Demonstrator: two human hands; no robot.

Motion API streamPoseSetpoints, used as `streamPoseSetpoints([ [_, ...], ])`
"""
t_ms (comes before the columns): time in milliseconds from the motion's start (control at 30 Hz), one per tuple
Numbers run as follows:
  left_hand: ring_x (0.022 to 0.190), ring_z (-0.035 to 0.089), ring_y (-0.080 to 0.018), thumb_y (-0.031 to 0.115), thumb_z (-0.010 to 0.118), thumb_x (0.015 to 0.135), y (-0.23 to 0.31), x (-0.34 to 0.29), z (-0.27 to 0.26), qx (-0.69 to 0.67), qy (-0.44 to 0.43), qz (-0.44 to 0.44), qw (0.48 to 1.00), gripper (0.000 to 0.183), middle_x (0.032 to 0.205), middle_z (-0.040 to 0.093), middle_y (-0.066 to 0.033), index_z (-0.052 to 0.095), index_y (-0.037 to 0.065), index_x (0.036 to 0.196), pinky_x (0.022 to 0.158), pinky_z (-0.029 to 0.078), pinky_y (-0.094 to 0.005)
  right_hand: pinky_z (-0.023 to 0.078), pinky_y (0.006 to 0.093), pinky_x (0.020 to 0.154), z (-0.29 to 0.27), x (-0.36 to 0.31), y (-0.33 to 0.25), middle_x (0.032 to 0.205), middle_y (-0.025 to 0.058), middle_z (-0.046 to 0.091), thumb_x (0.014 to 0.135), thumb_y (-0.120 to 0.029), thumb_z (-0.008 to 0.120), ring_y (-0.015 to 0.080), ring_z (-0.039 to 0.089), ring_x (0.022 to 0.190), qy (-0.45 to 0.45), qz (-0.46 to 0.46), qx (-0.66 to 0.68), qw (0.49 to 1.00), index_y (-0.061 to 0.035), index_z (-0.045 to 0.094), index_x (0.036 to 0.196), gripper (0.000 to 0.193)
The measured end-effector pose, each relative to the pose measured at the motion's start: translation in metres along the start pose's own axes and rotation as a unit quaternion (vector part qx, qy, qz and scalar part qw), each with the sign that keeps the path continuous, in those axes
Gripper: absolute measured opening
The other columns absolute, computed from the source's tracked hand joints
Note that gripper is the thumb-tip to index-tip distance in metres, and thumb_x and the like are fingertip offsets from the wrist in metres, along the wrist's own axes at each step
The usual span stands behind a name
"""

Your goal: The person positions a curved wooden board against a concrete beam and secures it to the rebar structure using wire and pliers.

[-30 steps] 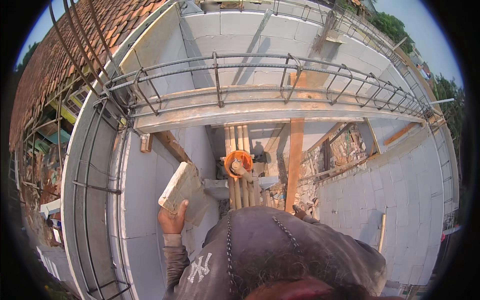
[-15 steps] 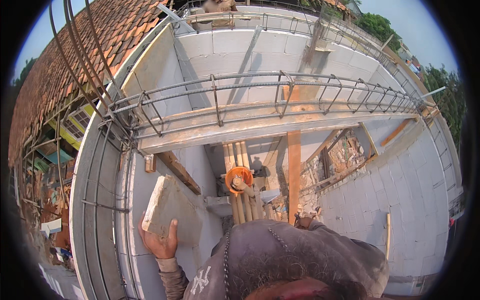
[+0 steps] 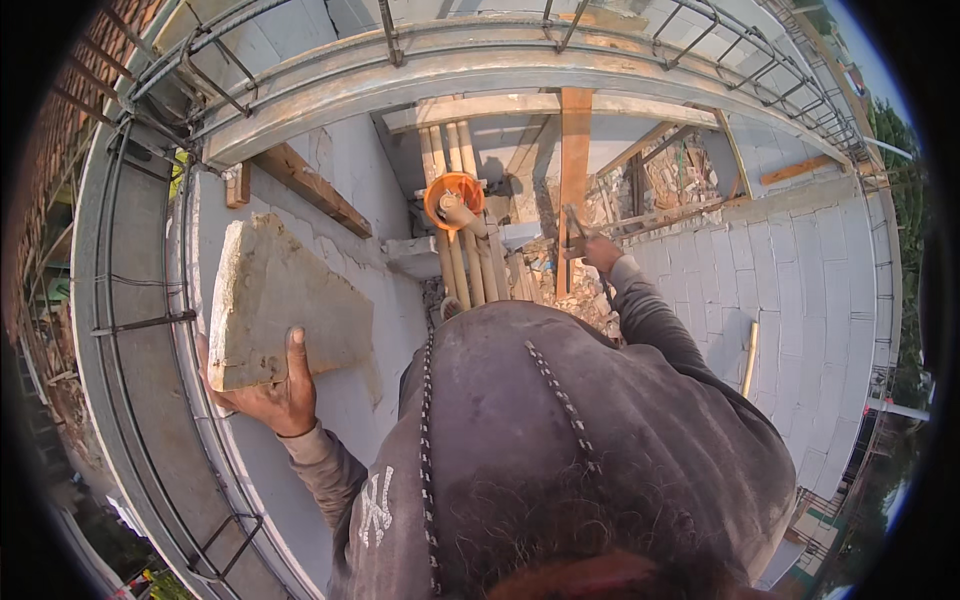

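Pinches flat, tan-grey masonry slab in left grip. Tapers rightward, with unclear long axis. Looks rough, white-edged.
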State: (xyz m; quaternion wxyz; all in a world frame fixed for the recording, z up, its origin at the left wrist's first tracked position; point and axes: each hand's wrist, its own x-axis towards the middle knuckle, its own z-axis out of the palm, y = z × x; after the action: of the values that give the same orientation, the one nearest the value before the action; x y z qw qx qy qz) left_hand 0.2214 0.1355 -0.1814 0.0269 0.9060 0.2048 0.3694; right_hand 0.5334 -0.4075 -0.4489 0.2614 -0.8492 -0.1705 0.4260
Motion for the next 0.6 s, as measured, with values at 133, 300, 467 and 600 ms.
streamPoseSetpoints([
  [133,0.155,0.024,-0.0385,0.055,0.086,0.091,-0.007,-0.001,-0.012,0.014,0.031,-0.011,0.999,0.087,0.157,0.044,-0.0236,0.058,-0.001,0.151,0.129,0.012,-0.0533,0.062,0.0377,0.088,-0.006,-0.017,-0.073,0.134,0.0165,0.072,0.105,-0.011,0.059,0.0286,0.077,0.113,0.068,0.027,0.502,0.862,-0.0038,0.052,0.149,0.045],
  [300,0.159,0.024,-0.0371,0.056,0.086,0.09,-0.012,0.003,-0.015,0.109,-0.019,-0.001,0.994,0.085,0.156,0.057,-0.0199,0.061,0.0,0.149,0.129,0.013,-0.0509,0.059,0.0355,0.076,0.007,0.002,-0.083,0.113,0.0122,0.073,0.106,-0.015,0.061,0.0226,0.071,0.082,0.107,0.02,0.413,0.904,-0.002,0.059,0.138,0.035],
  [467,0.15,0.043,-0.0344,0.053,0.089,0.088,-0.007,0.006,-0.011,0.17,-0.009,-0.002,0.985,0.072,0.149,0.064,-0.0167,0.073,0.002,0.135,0.124,0.02,-0.0502,0.054,0.039,0.058,0.05,0.033,-0.049,0.08,0.0052,0.064,0.104,-0.017,0.061,0.0191,0.057,0.06,0.033,0.215,0.44,0.871,-0.0044,0.07,0.112,0.017],
  [600,0.152,0.041,-0.0333,0.054,0.09,0.087,-0.006,0.005,-0.005,0.193,-0.013,-0.02,0.981,0.075,0.152,0.062,-0.0154,0.071,0.003,0.139,0.124,0.017,-0.049,0.052,0.04,0.054,0.081,0.069,-0.021,0.081,0.0058,0.066,0.104,-0.017,0.057,0.0191,0.058,0.06,-0.022,0.265,0.357,0.896,-0.0073,0.067,0.096,0.016],
])
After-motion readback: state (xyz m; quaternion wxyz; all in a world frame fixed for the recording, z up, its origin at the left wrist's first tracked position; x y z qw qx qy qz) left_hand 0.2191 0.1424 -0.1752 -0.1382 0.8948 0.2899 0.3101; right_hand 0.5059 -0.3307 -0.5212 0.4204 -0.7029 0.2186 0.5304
